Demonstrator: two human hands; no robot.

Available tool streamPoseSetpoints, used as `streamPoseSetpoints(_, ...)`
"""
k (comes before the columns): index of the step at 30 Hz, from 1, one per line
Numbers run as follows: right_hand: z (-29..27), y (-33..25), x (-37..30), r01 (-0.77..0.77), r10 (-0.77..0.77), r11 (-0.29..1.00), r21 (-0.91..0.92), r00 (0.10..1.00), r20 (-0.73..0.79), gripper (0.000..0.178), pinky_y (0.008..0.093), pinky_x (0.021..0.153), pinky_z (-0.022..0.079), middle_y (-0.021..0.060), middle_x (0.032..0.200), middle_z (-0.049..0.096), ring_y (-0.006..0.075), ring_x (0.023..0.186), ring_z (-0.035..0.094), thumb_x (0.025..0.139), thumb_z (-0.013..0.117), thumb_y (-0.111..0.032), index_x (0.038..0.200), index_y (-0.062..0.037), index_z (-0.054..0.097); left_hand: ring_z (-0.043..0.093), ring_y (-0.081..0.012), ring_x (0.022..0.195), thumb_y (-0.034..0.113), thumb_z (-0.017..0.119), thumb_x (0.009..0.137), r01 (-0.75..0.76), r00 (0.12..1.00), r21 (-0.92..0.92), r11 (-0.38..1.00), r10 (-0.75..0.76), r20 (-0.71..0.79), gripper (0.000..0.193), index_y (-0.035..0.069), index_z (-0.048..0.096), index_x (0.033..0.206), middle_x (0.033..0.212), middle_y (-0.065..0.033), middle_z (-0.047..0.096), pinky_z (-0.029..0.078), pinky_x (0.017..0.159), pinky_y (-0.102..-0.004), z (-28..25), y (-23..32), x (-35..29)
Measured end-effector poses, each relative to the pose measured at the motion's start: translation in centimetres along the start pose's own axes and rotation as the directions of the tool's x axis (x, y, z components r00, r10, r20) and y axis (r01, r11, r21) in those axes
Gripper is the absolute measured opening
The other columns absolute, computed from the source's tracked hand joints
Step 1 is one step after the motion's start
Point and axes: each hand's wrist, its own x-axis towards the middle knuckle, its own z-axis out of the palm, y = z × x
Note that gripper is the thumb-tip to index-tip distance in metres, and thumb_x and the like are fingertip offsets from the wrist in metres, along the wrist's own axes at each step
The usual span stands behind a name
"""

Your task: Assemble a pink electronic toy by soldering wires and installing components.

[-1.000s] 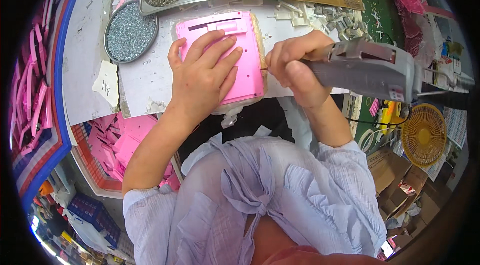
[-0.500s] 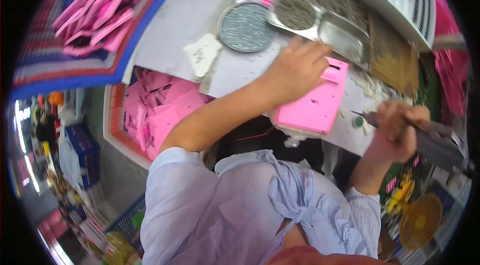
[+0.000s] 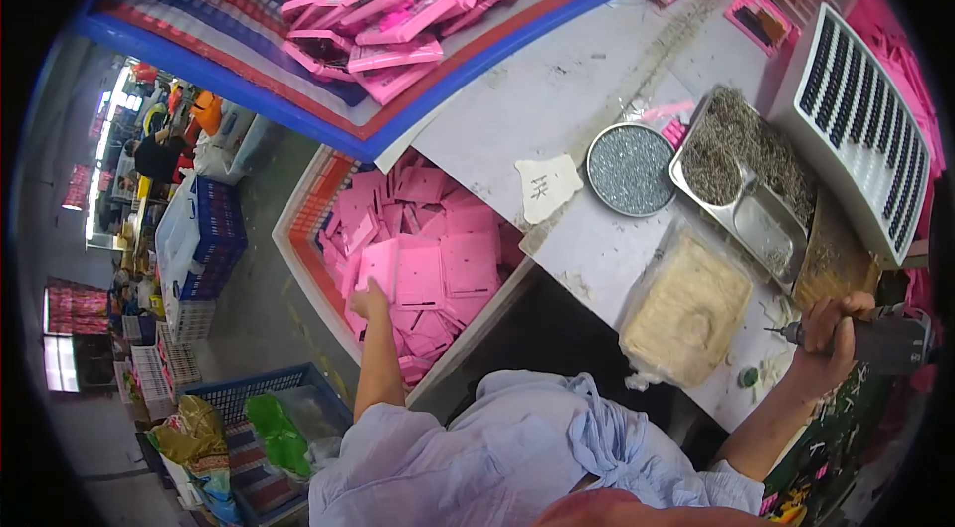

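My left hand reaches into the orange-and-white basket at the left. Its fingers are closed at the edge of a pink plastic panel. More pink panels lie loosely heaped around it. In my right hand, at the right of the table, is a grey power screwdriver, its thin bit pointing left. Between my arms, a yellowish padded block wrapped in clear plastic sits at the table's front edge with no panel on it.
A round tray of small silvery pieces stands beside metal trays of screws. A white rack with black rows borders the right side. Pink assembled parts fill a striped basket at the far left. A torn white card lies on the table.
My left hand has moved from the padded block to the basket at the left. The pink panel has left the block. My right hand still holds the screwdriver; the view has swung left.
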Motion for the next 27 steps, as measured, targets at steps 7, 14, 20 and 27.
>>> streamPoseSetpoints(7, 0.3, -0.5, 0.1, 0.002, -0.006, 0.997, -0.076, 0.998, -0.060, 0.033, 0.0265, 0.056, 0.031, -0.0044, 0.062, 0.037, 0.0075, 0.052, 0.035, 0.095, 0.067, -0.025, 0.113, -0.0040, 0.049, 0.049, -0.0424, 0.134, 0.021, 0.076, 0.090, -0.962, 0.170, -0.272, 0.013, 0.809, -0.562, 0.055, -0.003, 0.056, 0.136, 0.142, -0.0245, 0.053, 0.037, 0.113, -0.0497, -12.1, 35.0, -8.4)
streamPoseSetpoints(14, 1.0, -0.9, -0.6, -0.071, 0.062, 0.995, -0.067, 0.990, -0.124, 0.041, 0.0247, 0.052, 0.032, -0.0046, 0.062, 0.039, 0.0070, 0.050, 0.036, 0.091, 0.075, -0.027, 0.112, -0.0045, 0.049, 0.066, -0.0392, 0.115, 0.032, 0.074, 0.087, -0.970, 0.104, 0.163, 0.178, 0.919, -0.381, 0.043, 0.003, 0.067, 0.118, 0.120, -0.0204, 0.069, 0.053, 0.094, -0.0528, -12.1, 61.4, -5.5)
streamPoseSetpoints(20, 0.7, -2.3, -1.1, -0.054, 0.041, 0.994, -0.090, 0.988, -0.150, 0.040, 0.0237, 0.046, 0.029, -0.0039, 0.062, 0.040, 0.0062, 0.049, 0.035, 0.090, 0.076, -0.027, 0.110, -0.0044, 0.049, 0.071, -0.0433, 0.105, 0.023, 0.054, 0.093, -0.906, 0.369, 0.122, 0.405, 0.897, -0.244, 0.031, 0.008, 0.074, 0.112, 0.110, -0.0222, 0.074, 0.055, 0.089, -0.0567, -11.8, 68.6, -0.1)
streamPoseSetpoints(27, 0.3, -2.7, -1.6, -0.046, 0.032, 0.994, -0.098, 0.991, -0.133, 0.040, 0.0235, 0.054, 0.036, 0.0012, 0.073, 0.050, 0.0084, 0.058, 0.046, 0.093, 0.071, -0.022, 0.122, -0.0021, 0.050, 0.074, -0.0363, 0.098, 0.019, 0.070, 0.089, -0.633, 0.761, -0.633, 0.446, 0.511, -0.400, 0.030, 0.001, 0.069, 0.114, 0.105, -0.0192, 0.074, 0.060, 0.079, -0.0501, -15.3, 65.2, 5.1)
